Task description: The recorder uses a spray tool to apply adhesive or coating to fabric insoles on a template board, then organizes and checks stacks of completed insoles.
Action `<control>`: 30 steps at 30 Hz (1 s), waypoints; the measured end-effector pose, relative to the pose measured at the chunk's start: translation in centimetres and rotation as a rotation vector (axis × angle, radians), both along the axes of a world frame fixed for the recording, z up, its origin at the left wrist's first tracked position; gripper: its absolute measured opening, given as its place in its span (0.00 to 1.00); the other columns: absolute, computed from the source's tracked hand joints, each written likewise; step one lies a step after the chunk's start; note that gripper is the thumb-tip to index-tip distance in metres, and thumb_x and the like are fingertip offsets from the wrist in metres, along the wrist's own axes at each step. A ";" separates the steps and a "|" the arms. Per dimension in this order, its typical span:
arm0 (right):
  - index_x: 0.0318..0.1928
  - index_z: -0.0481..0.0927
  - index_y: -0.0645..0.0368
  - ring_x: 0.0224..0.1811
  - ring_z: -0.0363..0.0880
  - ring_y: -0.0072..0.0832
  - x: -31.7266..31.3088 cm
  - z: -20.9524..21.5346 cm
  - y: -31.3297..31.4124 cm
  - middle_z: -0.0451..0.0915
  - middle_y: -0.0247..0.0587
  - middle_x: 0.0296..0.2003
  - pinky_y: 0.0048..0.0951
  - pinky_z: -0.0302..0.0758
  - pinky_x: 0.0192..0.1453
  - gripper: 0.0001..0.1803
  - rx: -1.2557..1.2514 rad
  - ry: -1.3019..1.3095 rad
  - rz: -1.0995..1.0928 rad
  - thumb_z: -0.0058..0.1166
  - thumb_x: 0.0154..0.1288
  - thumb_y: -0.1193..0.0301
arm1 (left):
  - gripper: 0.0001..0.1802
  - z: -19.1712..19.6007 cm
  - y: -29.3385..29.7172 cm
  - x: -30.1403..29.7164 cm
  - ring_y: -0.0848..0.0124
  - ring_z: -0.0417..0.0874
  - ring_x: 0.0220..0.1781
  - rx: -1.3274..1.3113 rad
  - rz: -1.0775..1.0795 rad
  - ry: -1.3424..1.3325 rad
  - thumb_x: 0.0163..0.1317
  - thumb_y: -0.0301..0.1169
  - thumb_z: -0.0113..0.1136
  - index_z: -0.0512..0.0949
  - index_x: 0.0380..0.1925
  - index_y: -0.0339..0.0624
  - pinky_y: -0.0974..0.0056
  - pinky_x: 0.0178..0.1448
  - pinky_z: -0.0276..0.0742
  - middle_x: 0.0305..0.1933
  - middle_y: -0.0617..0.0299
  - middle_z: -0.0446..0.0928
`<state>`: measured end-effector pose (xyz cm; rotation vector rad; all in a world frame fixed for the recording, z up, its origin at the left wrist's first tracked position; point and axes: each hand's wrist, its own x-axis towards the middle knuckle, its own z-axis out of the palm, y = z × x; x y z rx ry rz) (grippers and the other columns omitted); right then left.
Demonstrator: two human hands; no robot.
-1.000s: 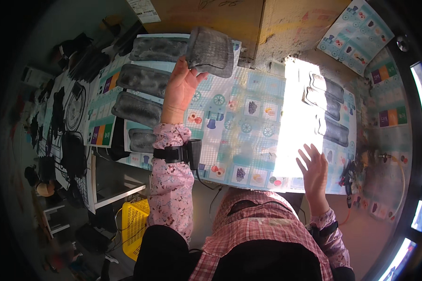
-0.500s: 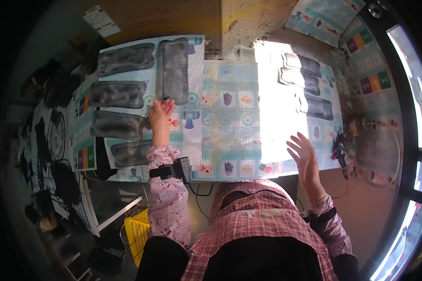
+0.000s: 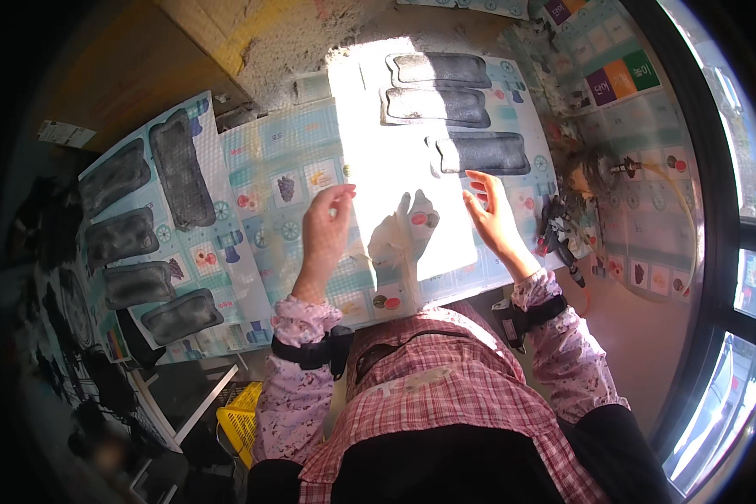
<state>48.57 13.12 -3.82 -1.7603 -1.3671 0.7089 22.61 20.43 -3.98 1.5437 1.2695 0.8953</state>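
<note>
Above the sunlit middle of the table, my left hand [image 3: 322, 231] points forward with fingers loosely bent and nothing visible in it. My right hand [image 3: 493, 220] is open, fingers apart, its fingertips just below the near edge of a dark grey, rounded rectangular pad [image 3: 489, 154]. Beyond that pad lie two similar pads, a middle one [image 3: 441, 107] and a far one [image 3: 445, 70], close together. On the left of the table several more grey pads lie flat, one long pad [image 3: 181, 168] turned lengthwise and a near one [image 3: 183, 316] at the corner.
A patterned sheet [image 3: 286, 231] covers the table. At its right edge lies a black tool [image 3: 560, 235] near an orange hose. Cardboard [image 3: 118, 76] stands at the back left, a window [image 3: 722, 395] is on the right, and a yellow basket [image 3: 240, 420] sits below at left.
My view has turned toward the right. My left hand has left the grey pads on the left and come to the middle; my right hand has moved forward toward the right-hand pads.
</note>
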 end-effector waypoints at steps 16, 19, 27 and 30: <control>0.49 0.66 0.64 0.50 0.68 0.42 4.9 1.2 -3.5 0.68 0.50 0.45 0.34 0.65 0.55 0.19 -0.100 0.167 0.233 0.51 0.55 0.76 | 0.11 -6.3 3.8 17.2 0.58 0.76 0.39 0.343 0.129 0.604 0.49 0.30 0.56 0.76 0.36 0.46 0.55 0.44 0.69 0.36 0.54 0.73; 0.51 0.66 0.63 0.51 0.67 0.36 5.3 1.2 -3.2 0.67 0.47 0.47 0.32 0.64 0.56 0.19 -0.128 0.174 0.274 0.50 0.58 0.76 | 0.11 -6.2 4.1 17.6 0.59 0.76 0.40 0.331 0.183 0.594 0.49 0.31 0.57 0.76 0.35 0.47 0.56 0.45 0.68 0.36 0.55 0.73; 0.48 0.67 0.64 0.48 0.68 0.42 6.0 1.2 -3.2 0.68 0.50 0.44 0.34 0.66 0.53 0.19 -0.094 0.217 0.264 0.51 0.55 0.76 | 0.09 -6.2 4.9 19.2 0.62 0.76 0.40 0.215 0.238 0.592 0.49 0.31 0.60 0.73 0.31 0.49 0.58 0.46 0.67 0.35 0.60 0.74; 0.50 0.66 0.64 0.47 0.69 0.39 6.3 0.8 -3.6 0.69 0.49 0.44 0.33 0.66 0.54 0.21 -0.082 0.228 0.256 0.51 0.56 0.75 | 0.08 -5.7 4.6 19.9 0.62 0.76 0.37 0.399 0.244 0.600 0.49 0.29 0.59 0.71 0.30 0.48 0.58 0.43 0.68 0.32 0.61 0.74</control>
